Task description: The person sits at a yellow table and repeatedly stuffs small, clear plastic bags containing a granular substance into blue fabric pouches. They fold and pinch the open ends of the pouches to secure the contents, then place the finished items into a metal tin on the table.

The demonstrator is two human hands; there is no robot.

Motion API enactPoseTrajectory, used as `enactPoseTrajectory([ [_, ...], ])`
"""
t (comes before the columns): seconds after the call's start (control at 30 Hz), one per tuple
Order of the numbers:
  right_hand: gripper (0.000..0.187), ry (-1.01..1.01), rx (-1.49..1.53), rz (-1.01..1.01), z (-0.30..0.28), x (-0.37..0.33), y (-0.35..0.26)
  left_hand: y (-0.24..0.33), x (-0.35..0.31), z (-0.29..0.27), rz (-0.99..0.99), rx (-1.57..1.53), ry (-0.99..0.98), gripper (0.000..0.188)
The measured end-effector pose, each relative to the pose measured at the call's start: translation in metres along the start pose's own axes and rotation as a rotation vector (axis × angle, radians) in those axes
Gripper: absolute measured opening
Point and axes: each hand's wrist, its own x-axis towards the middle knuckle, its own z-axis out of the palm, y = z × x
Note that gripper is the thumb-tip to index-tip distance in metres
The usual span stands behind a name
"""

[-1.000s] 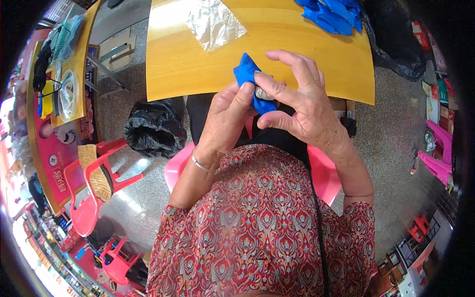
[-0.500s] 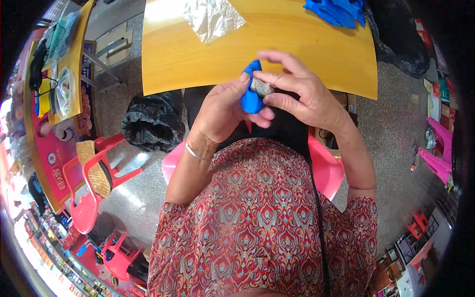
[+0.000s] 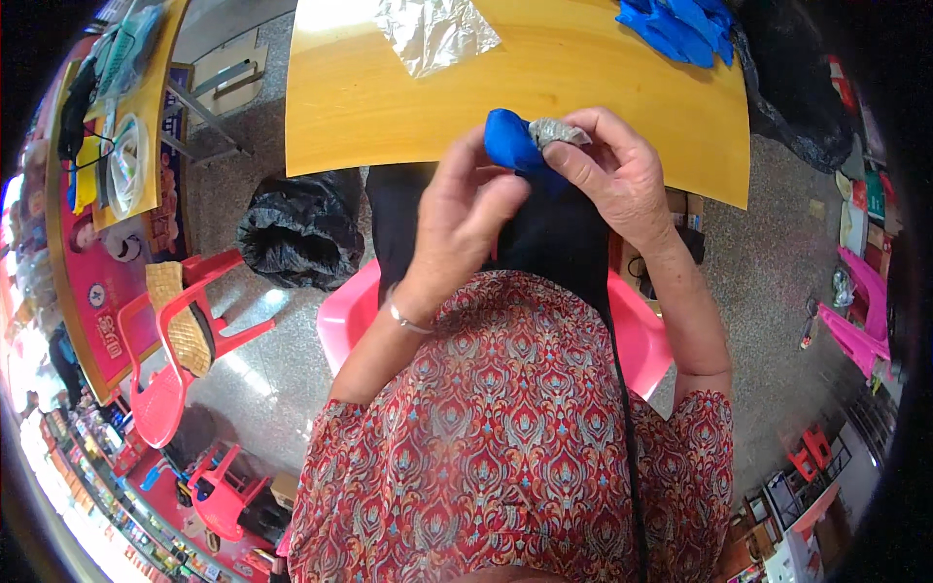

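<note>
Over the near edge of the yellow table (image 3: 428, 117), both my hands meet around a small, smooth blue piece (image 3: 507, 139) of thin, soft-looking material. Against its right side sits a crumpled grey wad (image 3: 556, 133). My right hand (image 3: 622, 185) pinches this wad between thumb and fingers, where it touches the blue piece. The fingers of my left hand (image 3: 457, 214) curl behind the blue piece's left side, partly hidden, while the thumb lies below and apart from it. What the two pieces are exactly does not show.
A crinkled clear plastic sheet (image 3: 432, 34) lies at the table's far left, and more blue pieces (image 3: 680, 29) are heaped at its far right. Black bags stand open at left (image 3: 301, 233) and hang at right (image 3: 802, 87). Red plastic chairs (image 3: 180, 340) are at the left.
Both hands have risen slightly toward the table with the blue piece. The grey wad has moved from over the blue piece to its upper right, and my left thumb has come off the blue piece.
</note>
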Motion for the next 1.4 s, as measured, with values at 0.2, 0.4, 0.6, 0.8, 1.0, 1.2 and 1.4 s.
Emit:
enactPoseTrajectory([
  [0.2,0.033,0.097,-0.333,-0.195,0.017,-0.002,-0.024,0.001,-0.001,0.008,-0.094,-0.321,0.076,0.035],
  [0.4,0.037,0.002,-0.521,-0.471,0.011,0.002,-0.025,0.011,0.003,0.005,-0.156,-0.711,0.014,0.032],
  [0.6,0.032,-0.052,-0.495,-0.509,0.009,0.002,-0.018,0.014,0.006,0.008,-0.199,-0.714,0.059,0.03],
  [0.8,0.033,-0.145,-0.526,-0.516,0.006,0.004,-0.03,0.015,0.004,0.014,-0.233,-0.837,0.134,0.03],
  [1.0,0.035,-0.121,-0.586,-0.487,0.006,-0.004,-0.023,0.012,0.007,0.009,-0.217,-0.93,0.046,0.03],
  [1.2,0.035,-0.168,-0.657,-0.46,0.005,-0.004,-0.026,0.014,0.005,0.01,-0.238,-0.823,0.069,0.029],
  [1.4,0.036,-0.177,-0.728,-0.388,0.01,-0.005,-0.026,0.008,0.011,0.012,-0.222,-0.827,0.12,0.033],
])
